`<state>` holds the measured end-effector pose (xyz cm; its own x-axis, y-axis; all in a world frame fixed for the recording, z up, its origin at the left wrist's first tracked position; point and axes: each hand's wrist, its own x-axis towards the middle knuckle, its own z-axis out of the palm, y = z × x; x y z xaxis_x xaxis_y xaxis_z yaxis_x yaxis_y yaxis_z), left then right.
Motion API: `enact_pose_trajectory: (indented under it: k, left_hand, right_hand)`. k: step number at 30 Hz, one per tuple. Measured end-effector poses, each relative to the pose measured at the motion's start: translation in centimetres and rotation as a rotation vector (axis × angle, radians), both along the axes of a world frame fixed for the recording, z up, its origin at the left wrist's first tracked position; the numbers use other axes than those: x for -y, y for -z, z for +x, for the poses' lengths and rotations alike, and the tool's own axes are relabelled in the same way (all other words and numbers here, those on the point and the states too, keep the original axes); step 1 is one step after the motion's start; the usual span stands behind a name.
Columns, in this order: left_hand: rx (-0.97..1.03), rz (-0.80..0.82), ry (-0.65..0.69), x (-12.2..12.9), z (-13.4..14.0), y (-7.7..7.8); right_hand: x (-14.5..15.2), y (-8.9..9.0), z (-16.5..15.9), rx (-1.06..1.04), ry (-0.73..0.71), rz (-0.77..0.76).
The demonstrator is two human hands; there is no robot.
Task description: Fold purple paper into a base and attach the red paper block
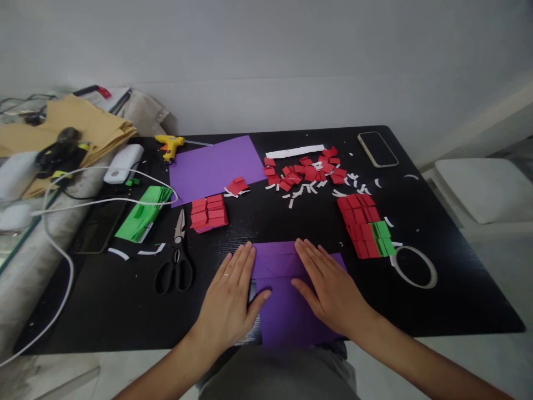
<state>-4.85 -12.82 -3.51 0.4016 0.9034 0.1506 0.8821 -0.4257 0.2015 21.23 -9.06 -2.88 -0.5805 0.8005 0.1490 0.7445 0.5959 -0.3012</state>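
A purple paper sheet lies at the front edge of the black table, its far part folded over into a flat strip. My left hand rests flat on the strip's left end, fingers stretched and a ring on one finger. On the right end lies my right hand, its fingers also extended over the paper. Black-handled scissors are left of my left hand. Beyond it sits a block of red folded paper pieces. A red and green paper block lies beyond my right hand, beside a roll of tape.
A larger purple sheet lies at the back with a yellow glue gun. Red paper pieces and white scraps are scattered nearby. Green paper, a white cable and brown paper crowd the left. A phone is back right.
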Motion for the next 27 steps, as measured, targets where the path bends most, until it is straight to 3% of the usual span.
enact_pose_trajectory:
  k: [13,19,23,27]
  left_hand:
    - [-0.004,-0.046,-0.042,0.7,-3.1,-0.8]
    - [0.013,-0.002,-0.081,0.2,-4.7,-1.1]
    - [0.108,-0.025,-0.085,-1.2,-5.0,-2.5]
    - [0.318,-0.111,-0.077,-4.4,-3.6,-4.7]
  right_hand:
    - [-0.7,-0.7,0.5,0.013,-0.021,-0.069]
    - [-2.0,-0.5,1.0,-0.001,-0.04,0.024]
    - [-3.9,-0.1,0.5,-0.04,0.132,0.077]
    - [-5.7,-0.5,-0.6,-0.065,0.238,-0.02]
